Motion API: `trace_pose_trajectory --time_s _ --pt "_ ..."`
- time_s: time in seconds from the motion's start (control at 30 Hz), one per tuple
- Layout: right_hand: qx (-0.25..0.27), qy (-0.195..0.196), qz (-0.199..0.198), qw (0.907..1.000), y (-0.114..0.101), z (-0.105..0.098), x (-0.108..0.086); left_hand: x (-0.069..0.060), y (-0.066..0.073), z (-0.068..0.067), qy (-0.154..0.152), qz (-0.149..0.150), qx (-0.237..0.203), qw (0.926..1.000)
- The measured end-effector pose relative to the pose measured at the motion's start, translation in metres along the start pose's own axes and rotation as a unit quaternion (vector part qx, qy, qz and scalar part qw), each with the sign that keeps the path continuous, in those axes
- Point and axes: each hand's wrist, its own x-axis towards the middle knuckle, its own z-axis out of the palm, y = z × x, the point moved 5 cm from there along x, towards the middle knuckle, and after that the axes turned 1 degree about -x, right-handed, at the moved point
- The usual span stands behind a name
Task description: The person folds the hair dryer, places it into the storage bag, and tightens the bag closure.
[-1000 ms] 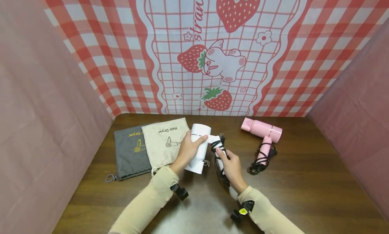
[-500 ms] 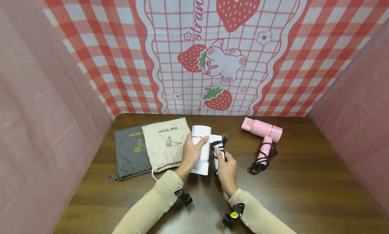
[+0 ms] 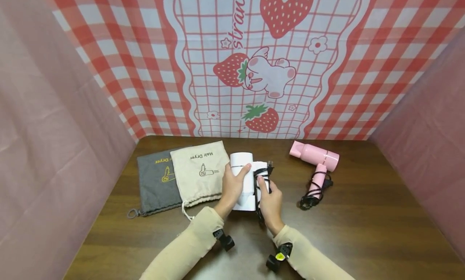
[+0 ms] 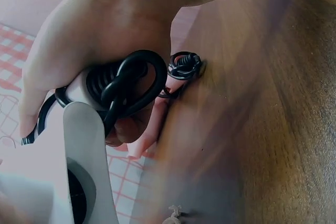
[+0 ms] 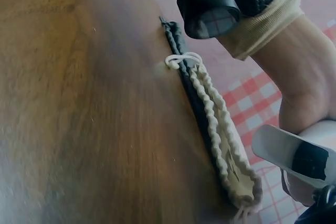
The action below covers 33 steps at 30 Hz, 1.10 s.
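A white hair dryer [image 3: 242, 181] is held in both hands, its folded handle lying alongside the barrel. My left hand [image 3: 231, 187] grips the barrel from the left, thumb across its front. Around the handle, wound with black cord, my right hand [image 3: 271, 201] curls its fingers. The cord's plug [image 3: 270, 167] sticks out near the handle's top. In the left wrist view, the right hand [image 4: 105, 30] holds the handle by a loop of black cord [image 4: 139, 80]. The nozzle end [image 5: 291, 156] shows in the right wrist view, beside the left hand.
To the left, a beige drawstring pouch [image 3: 199, 173] printed "Hair Dryer" overlaps a grey pouch [image 3: 154, 191]. On the right lies a pink hair dryer [image 3: 315, 155], its handle wrapped in black cord. Everything rests on a wooden table [image 3: 363, 223] before a strawberry-print cloth [image 3: 203, 86].
The white hair dryer's handle has swung in from a slant to lie closer beside the barrel. Both hands have come nearer each other; the barrel has turned more upright in view.
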Motion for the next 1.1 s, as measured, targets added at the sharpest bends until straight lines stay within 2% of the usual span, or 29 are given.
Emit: trace_pose_trajectory --time_s 0.2,0.47,0.8,1.1 --pt "-0.04 -0.039 0.006 0.9984 0.003 -0.003 0.007 0.002 -0.003 0.001 -0.012 -0.013 -0.021 0.9996" --pt "-0.086 -0.084 -0.012 0.9927 0.002 -0.008 0.013 0.004 -0.006 0.004 -0.021 -0.026 -0.043 0.9985" --pt "-0.057 -0.132 -0.003 0.9896 0.001 -0.008 0.014 0.004 -0.005 0.003 -0.02 -0.041 -0.058 0.9973" --pt "-0.064 -0.137 0.012 0.9884 0.001 -0.011 0.017 0.004 -0.004 0.003 -0.016 -0.044 -0.072 0.9963"
